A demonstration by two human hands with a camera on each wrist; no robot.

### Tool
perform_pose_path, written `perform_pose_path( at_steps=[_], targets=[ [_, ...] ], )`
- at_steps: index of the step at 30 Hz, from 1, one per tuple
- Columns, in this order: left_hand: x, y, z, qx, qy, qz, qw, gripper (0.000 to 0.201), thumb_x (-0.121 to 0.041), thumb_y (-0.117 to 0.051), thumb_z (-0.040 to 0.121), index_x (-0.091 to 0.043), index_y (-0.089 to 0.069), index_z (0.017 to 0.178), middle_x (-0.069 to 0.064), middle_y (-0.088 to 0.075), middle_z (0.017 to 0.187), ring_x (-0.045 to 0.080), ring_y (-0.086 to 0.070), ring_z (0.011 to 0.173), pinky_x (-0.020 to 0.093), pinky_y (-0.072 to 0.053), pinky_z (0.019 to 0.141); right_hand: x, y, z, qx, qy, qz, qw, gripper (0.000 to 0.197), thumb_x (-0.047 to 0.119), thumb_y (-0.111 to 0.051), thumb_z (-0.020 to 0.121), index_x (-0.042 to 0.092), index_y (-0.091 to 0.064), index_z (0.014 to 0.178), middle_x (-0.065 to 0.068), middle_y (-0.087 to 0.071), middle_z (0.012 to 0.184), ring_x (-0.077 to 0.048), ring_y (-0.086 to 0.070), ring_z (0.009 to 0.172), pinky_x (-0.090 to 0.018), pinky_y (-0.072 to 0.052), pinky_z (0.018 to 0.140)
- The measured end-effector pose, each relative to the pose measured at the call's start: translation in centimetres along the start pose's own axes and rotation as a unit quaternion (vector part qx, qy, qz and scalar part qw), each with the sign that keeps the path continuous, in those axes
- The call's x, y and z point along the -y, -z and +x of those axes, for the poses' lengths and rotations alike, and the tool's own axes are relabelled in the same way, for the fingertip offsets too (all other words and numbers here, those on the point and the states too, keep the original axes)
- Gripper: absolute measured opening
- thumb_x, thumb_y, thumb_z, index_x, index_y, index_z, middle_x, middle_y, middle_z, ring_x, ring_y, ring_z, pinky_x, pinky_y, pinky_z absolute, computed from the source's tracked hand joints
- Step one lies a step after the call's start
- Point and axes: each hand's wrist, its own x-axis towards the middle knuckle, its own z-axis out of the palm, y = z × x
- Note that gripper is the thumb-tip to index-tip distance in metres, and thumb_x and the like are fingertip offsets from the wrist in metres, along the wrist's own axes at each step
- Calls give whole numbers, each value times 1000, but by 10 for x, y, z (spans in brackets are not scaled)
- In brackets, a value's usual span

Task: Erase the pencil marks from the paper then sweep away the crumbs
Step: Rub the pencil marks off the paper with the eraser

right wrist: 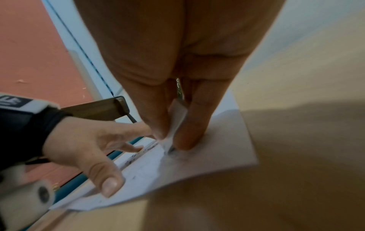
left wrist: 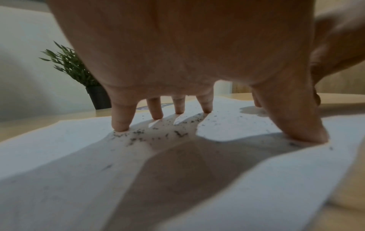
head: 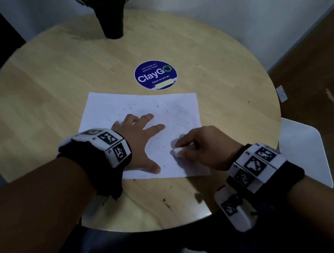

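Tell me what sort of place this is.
Likely an office pantry or break room: the round wooden table carries a ClayGo sticker about keeping pantries clean, beside a potted plant and white chair.

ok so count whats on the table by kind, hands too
hands: 2, left hand pressing flat, right hand pinching the eraser
paper: 1
eraser: 1
round blue sticker: 1
potted plant: 1
eraser crumbs: too many to count
total: 6

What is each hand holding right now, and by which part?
The right hand pinches a white eraser by its sides, thumb against fingers, tip on the paper. The left hand holds nothing; its spread fingers press the paper flat.
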Motion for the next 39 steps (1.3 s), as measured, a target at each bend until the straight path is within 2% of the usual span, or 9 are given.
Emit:
perform_pose_path(
  at_steps=[5, 9, 12, 17, 21, 24, 29, 34, 39],
  targets=[
    [-6, -3, -7, -2, 18, -7, 1000, 97, -83, -55, 67, -64, 6, 140, -11, 16, 158, 27, 2, 143, 51, -18, 113, 7, -12, -11, 17, 3, 2, 1000, 17, 32, -65, 88, 19, -75, 91, 4, -71, 84, -13, -61, 78, -23, -46, 74],
    [-10, -1, -8, -1, 53, -13, 999, 95, -87, -49, 68, -63, 7, 141, -8, 14, 158, 28, -2, 142, 50, -27, 109, -4, -11, -7, -76, -91, 24, 993, 19, 41, -63, 88, 28, -74, 97, 10, -69, 86, -8, -58, 79, -22, -41, 69],
    [-13, 1, -8, 6, 77, -10, 997, 95, -89, -44, 68, -61, 10, 141, -7, 14, 158, 29, 0, 142, 48, -32, 104, -3, -22, -6, -120, -89, 46, 988, 20, 37, -61, 90, 28, -72, 105, 8, -70, 94, -5, -57, 81, -14, -38, 64],
    [-16, 8, -12, 0, 86, 32, 996, 90, -86, -34, 76, -51, 7, 148, 2, -3, 155, 30, -11, 139, 46, -28, 105, -9, -18, -1, -161, -124, 76, 976, 19, 38, -61, 91, 32, -71, 105, 7, -69, 93, -8, -57, 82, -18, -35, 70],
    [-11, 13, -13, -36, 59, 55, 996, 77, -73, -41, 84, -39, -14, 148, 5, -18, 147, 27, -20, 135, 42, -28, 108, -18, 1, 11, -179, -130, 70, 973, 18, 30, -63, 89, 29, -72, 105, 6, -67, 91, -11, -60, 88, -19, -36, 71],
    [-7, 11, -18, -27, 35, -8, 999, 68, -63, -51, 86, -38, -24, 143, -1, -6, 154, 24, -14, 140, 39, -31, 110, -22, 13, 11, -173, -136, 93, 971, 20, 25, -64, 88, 26, -71, 107, 7, -64, 89, -11, -60, 87, -18, -37, 70],
    [-7, 8, -17, -54, 33, -4, 998, 83, -70, -51, 81, -38, -12, 147, -3, -20, 145, 21, -26, 132, 36, -29, 108, -26, 7, 4, -167, -133, 94, 972, 22, 28, -63, 90, 26, -70, 111, 9, -65, 91, -8, -58, 85, -17, -38, 70],
    [-12, 21, 2, -75, -10, -38, 996, 97, -66, -61, 78, -41, -1, 150, -6, 1, 154, 18, -10, 143, 39, -28, 112, -35, 21, 8, -177, -193, 126, 957, 21, 37, -63, 90, 30, -73, 107, 4, -70, 106, -16, -62, 98, -23, -42, 77],
    [-21, 33, 33, -50, -38, 12, 998, 104, -68, -65, 70, -49, 1, 147, -6, -14, 149, 23, -19, 134, 39, -36, 92, -34, 29, 19, -70, -139, 96, 983, 18, 39, -64, 88, 35, -75, 103, 15, -72, 102, -5, -62, 92, -21, -41, 75]
  ],
)
